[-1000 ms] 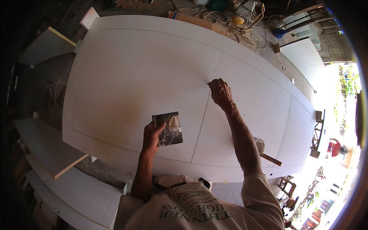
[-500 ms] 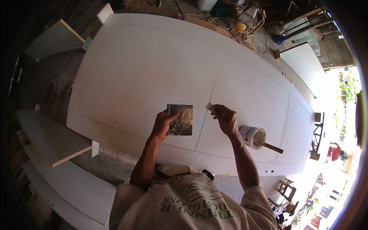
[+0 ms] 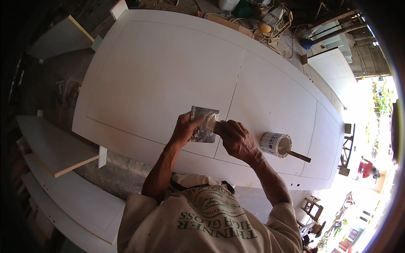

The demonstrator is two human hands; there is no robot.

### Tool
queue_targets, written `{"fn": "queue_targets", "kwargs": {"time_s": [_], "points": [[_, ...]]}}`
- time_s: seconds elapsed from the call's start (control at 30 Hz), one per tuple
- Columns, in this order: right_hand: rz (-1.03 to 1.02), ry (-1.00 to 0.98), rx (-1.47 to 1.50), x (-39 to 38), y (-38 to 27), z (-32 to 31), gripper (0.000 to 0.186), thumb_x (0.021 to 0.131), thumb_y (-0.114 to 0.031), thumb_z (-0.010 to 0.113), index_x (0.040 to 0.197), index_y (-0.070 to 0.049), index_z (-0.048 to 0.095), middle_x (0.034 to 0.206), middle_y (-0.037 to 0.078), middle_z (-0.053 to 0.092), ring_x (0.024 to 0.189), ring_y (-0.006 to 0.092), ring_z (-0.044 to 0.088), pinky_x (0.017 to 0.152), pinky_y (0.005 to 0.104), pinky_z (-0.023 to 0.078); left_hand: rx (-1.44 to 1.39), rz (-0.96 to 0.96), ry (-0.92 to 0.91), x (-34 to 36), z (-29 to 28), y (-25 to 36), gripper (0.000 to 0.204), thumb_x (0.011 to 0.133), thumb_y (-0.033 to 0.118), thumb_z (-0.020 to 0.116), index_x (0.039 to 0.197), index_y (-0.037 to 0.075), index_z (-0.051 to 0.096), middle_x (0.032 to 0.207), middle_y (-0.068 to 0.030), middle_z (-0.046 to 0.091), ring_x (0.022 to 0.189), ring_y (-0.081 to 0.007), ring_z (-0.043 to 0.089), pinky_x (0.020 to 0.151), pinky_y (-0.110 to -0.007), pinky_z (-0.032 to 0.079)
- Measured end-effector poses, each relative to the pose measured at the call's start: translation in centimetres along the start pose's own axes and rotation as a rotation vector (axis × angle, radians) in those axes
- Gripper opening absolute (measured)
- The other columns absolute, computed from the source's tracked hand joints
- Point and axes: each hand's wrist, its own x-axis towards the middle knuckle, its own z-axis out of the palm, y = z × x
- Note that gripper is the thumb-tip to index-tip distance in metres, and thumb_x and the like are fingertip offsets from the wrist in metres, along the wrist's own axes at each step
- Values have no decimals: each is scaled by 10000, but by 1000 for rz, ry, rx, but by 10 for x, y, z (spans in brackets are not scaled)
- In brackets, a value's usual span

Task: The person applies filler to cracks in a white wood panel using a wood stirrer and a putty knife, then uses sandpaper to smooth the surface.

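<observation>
A large white door panel (image 3: pixel 160 71) with thin grooves lies flat before me. Over its near middle, my left hand (image 3: pixel 181 130) grips a square, dark, stained plate (image 3: pixel 201 133) by its left edge, thumb on top. Pale putty (image 3: pixel 211 120) is smeared along the plate's right side. My right hand (image 3: pixel 238 138) is closed around a small putty knife (image 3: pixel 217 127), whose blade meets the plate at that putty; the fingers hide most of the knife. To the right of this hand, an open white tub (image 3: pixel 271 144) stands on the panel with a wooden stick (image 3: pixel 300 156) leaning out of it.
More white boards (image 3: pixel 67 189) are stacked at the lower left, and another panel (image 3: pixel 333 69) stands at the far right. Hoses and a machine (image 3: pixel 272 19) clutter the floor beyond the panel. A person in red (image 3: pixel 366 168) is in the distance at right.
My right hand has moved left and brought the putty knife from above the panel onto the plate. The plate has shifted slightly right and up, tilting a little.
</observation>
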Motion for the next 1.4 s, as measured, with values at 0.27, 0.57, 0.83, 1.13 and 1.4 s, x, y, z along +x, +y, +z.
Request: {"fn": "queue_targets", "kwargs": {"time_s": [0.27, 0.57, 0.83, 1.13, 1.4], "points": [[121, 92, -74, -20, 110, 22, 389, 803, 43, 663, 1182, -41, 681, 1219, 130, 633, 1124, 339, 621, 961, 446, 538, -88, 63, 227, -10, -25, 6, 268, 956, 189, 758, 1152, 10, 722, 1013, -26, 732, 866, -119, 692, 793, -303, 586], [130, -10, -125, -14, 187, 51, 362, 799, 10, 689, 1146, -89, 716, 1156, 93, 645, 1122, 303, 622, 1000, 441, 514, -102, -3, 303, -23, -31, -10, 327, 953, 189, 755, 1206, -11, 700, 1061, -55, 732, 919, -150, 714, 832, -322, 600], [133, -34, -54, -25, 164, 40, 308, 783, 10, 704, 1073, -87, 741, 1210, 43, 629, 1132, 259, 612, 996, 413, 539, -134, 18, 335, -31, -43, -26, 314, 950, 198, 758, 1193, 6, 708, 1053, -46, 730, 921, -153, 711, 832, -329, 592], [161, -107, -70, -45, 143, 47, 362, 788, 45, 673, 1138, -41, 712, 1265, 80, 622, 1134, 291, 616, 975, 430, 555, -130, 30, 319, -35, -29, -18, 294, 956, 179, 752, 1189, 4, 710, 1058, -53, 732, 921, -153, 703, 840, -324, 581], [206, -189, -56, -59, 124, 57, 405, 762, 31, 694, 1158, -53, 701, 1244, 73, 612, 1092, 284, 617, 957, 414, 567, -134, -5, 321, -37, -33, -21, 287, 951, 175, 755, 1182, 8, 717, 1066, -52, 736, 935, -157, 711, 834, -321, 585]]}}
